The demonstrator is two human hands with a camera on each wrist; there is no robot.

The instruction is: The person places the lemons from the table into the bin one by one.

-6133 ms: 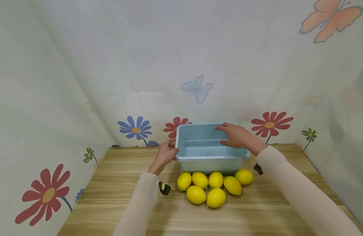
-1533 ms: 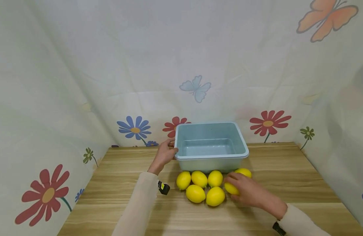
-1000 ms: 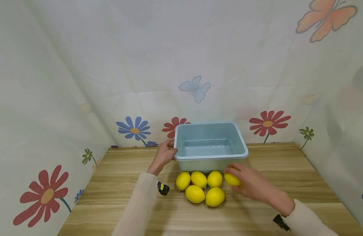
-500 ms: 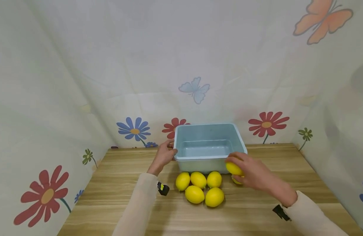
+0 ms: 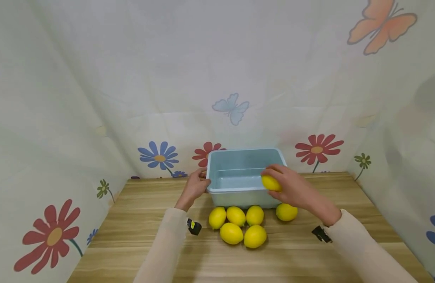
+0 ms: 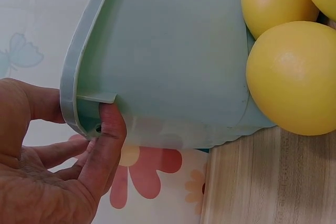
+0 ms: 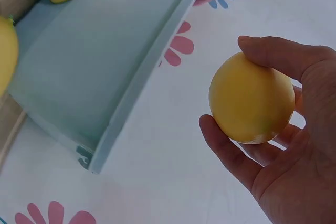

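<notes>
My right hand (image 5: pixel 293 188) grips a yellow lemon (image 5: pixel 270 183) over the front right rim of a light blue plastic basin (image 5: pixel 244 198). In the right wrist view the thumb and fingers curl round that lemon (image 7: pixel 252 98), clear of the basin wall (image 7: pixel 105 51). At the basin's left end, my left hand (image 5: pixel 194 186) pinches the rim; the left wrist view shows its thumb and fingers (image 6: pixel 107 145) on either side of the lip. The visible part of the basin's inside holds no lemon. Several lemons (image 5: pixel 231 233) lie on the table before the basin, one (image 5: pixel 286 212) apart at right.
The wood-grain table (image 5: pixel 150 220) ends at a pale cloth backdrop (image 5: pixel 168 78) with printed flowers and butterflies. Cloth also hangs on the left and right sides. Black wrist cameras (image 5: pixel 194 226) sit at both sleeves.
My right hand has left the basin, taken a lemon from the right of the group and lifted it up and leftward to the rim. The left hand keeps its hold.
</notes>
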